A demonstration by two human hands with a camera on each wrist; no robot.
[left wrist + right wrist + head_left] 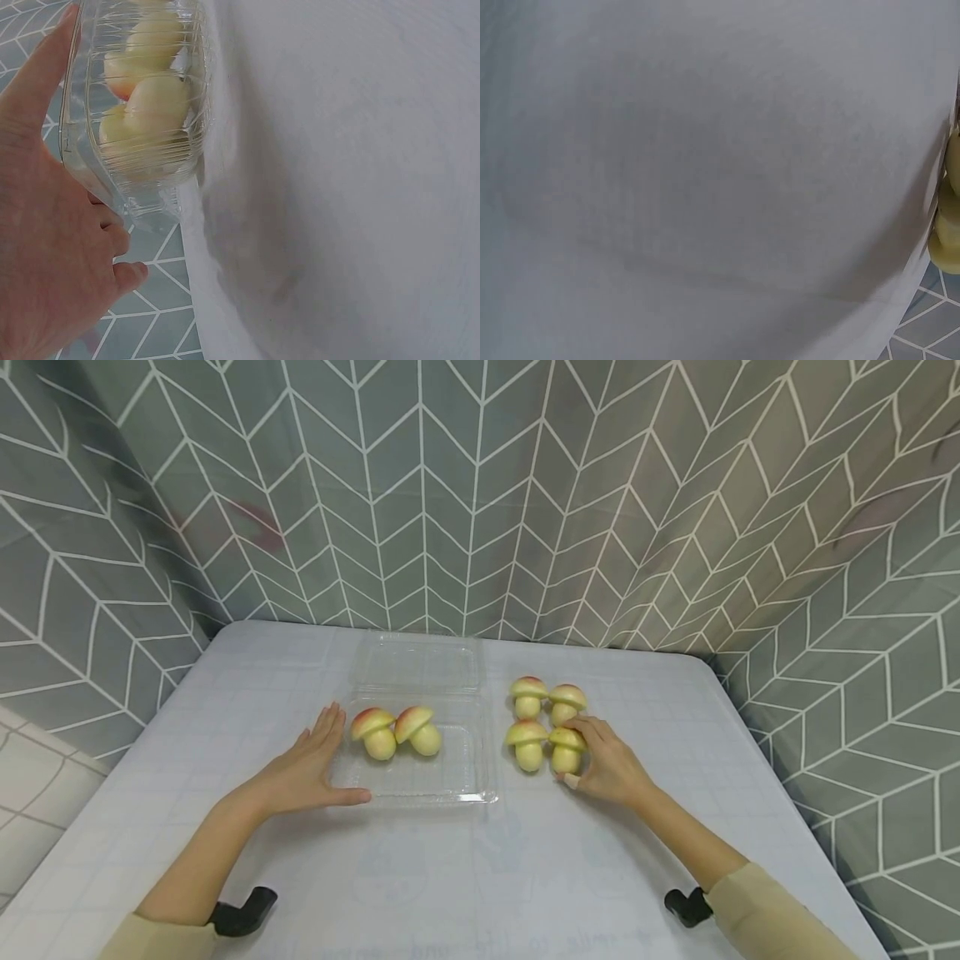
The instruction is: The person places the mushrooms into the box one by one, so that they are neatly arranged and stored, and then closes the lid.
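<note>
Sitting between right-hand fingers [591, 726] and thumb [572, 780]: a mushroom-shaped piece [566, 753] (yellow-capped).

Whitish cloth-covered table [450, 877] under the fingers [327, 724]; far corners rounded. Beyond the fingers and to both sides: grey-green curtain [465, 510], white chevrons. Pale tiles [33, 797] well left.

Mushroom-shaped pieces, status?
Left hand at edge of clear container. Right hand around near-right loose piece. Two pieces inside, four outside. Lid open behind, out of the way.
</note>
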